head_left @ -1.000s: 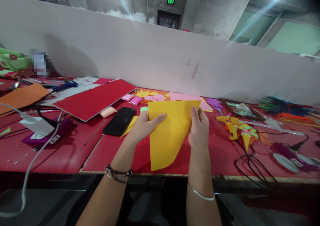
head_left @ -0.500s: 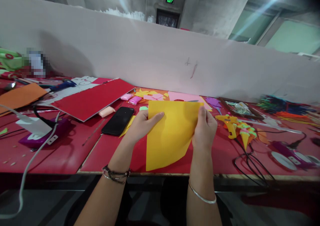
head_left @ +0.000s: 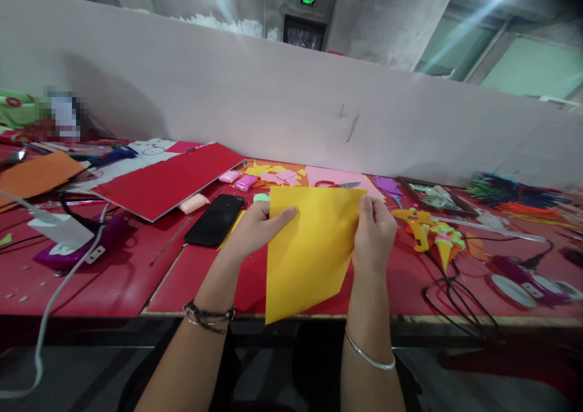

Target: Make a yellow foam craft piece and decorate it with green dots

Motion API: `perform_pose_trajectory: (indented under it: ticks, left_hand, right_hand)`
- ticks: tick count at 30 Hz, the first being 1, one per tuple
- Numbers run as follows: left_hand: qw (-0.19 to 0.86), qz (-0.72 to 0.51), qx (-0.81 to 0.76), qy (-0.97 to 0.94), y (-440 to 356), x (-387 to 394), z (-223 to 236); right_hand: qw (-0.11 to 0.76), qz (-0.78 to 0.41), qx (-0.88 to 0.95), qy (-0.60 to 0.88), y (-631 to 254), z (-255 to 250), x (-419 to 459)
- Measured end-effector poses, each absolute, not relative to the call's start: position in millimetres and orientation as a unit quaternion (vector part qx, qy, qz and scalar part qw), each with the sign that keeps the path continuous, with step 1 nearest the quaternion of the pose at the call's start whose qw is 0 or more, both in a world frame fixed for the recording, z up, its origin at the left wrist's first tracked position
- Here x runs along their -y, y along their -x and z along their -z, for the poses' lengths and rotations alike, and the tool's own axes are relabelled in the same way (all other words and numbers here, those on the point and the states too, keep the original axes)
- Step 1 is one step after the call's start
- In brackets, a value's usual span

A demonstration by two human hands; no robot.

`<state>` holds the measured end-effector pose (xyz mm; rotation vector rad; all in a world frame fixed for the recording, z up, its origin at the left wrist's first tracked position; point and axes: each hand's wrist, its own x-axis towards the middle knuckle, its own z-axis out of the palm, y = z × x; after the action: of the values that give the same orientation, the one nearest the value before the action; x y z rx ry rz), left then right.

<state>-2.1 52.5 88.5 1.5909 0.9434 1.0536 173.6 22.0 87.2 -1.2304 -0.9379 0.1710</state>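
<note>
A sheet of yellow paper (head_left: 310, 254) is held up over the front of the red table, facing me. My left hand (head_left: 259, 224) pinches its left edge, thumb on the near face and the other fingers hidden behind. At the upper right edge, my right hand (head_left: 374, 227) is closed on the sheet between thumb and curled fingers. The sheet's lower edge slants, hanging lower on the left. Just behind its top lie red-handled scissors (head_left: 344, 185) on pink paper (head_left: 325, 176). A black phone (head_left: 215, 219) lies left of my left hand.
Left of the phone lies a red board (head_left: 173, 178), with a purple power strip (head_left: 86, 245) and white cable nearby. Yellow and pink paper scraps (head_left: 273, 173) lie at the back. To the right are a yellow glue gun (head_left: 415, 224), its black cord and a small cone-shaped craft (head_left: 446, 245).
The yellow paper has flattened, and its lower edge hangs slightly lower. Its top right corner has shifted a little left and down, showing more of the scissors. Both hands keep their grip.
</note>
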Motion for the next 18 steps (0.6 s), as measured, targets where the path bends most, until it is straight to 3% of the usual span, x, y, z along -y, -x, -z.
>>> perform_pose_trajectory:
  ticks: [12, 18]
  left_hand:
    - [0.596, -0.485, -0.284, -0.574, 1.5, -45.5, -91.7]
    - [0.564, -0.507, -0.283, -0.588, 0.9, -45.7, -92.1]
  right_hand:
    - [0.717, -0.134, 0.44, 0.524, -173.0, -81.8, -24.5]
    - [0.729, -0.151, 0.439, 0.503, -172.0, -78.8, -28.1]
